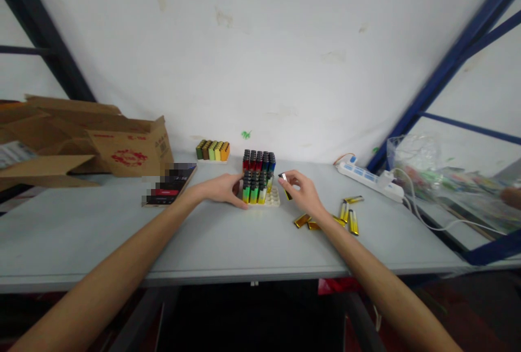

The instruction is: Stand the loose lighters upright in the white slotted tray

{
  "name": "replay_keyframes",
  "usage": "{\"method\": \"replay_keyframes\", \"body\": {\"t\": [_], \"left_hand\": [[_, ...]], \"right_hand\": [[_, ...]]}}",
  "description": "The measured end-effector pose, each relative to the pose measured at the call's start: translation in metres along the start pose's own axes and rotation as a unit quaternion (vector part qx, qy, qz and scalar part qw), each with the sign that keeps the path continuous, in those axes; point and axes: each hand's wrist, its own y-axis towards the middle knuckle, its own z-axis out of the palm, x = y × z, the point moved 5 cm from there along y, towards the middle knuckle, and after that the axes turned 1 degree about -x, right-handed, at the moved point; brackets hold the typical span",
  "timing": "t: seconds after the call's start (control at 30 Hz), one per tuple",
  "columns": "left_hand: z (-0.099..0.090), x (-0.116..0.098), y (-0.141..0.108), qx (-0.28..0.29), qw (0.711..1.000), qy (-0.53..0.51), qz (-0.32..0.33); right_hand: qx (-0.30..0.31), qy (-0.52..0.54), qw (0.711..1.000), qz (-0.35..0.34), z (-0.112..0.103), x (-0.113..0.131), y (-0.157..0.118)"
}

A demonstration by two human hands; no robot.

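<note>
A white tray [273,198] with round holes stands mid-table, its left part filled with upright green, yellow and white lighters [254,193]. My left hand [226,189] clasps the tray's left side, thumb at the front corner and fingers curled behind. To the right of the tray, my right hand [300,190] pinches a gold lighter [286,184], tilted and raised off the table. Several gold lighters [353,222] lie loose near my right forearm. Directly behind the tray stands a block of red and blue lighters [259,161].
Another tray of green, brown and orange lighters [213,151] sits by the wall. An open cardboard box [130,148] and a dark, partly pixelated flat object [173,183] are at left. A power strip [370,181] with cables and a clear plastic bag [415,159] lie right.
</note>
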Motion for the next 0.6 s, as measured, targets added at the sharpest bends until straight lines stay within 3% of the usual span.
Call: {"method": "replay_keyframes", "body": {"t": [0.17,0.33,0.5,0.6], "left_hand": [[0.001,0.000,0.000,0.002,1.000,-0.009,-0.005],[0.001,-0.001,0.000,0.002,1.000,-0.009,-0.005],[0.000,-0.001,0.000,-0.007,1.000,-0.008,-0.003],[0.001,-0.001,-0.001,-0.004,1.000,-0.008,-0.007]], "right_hand": [[-0.014,0.059,0.998,0.034,0.004,-0.002,0.001],[0.038,0.118,0.991,0.052,0.019,-0.008,-0.001],[0.043,0.002,0.999,0.005,0.019,-0.002,0.002],[0.077,-0.060,0.994,-0.041,0.017,0.007,0.006]]}}
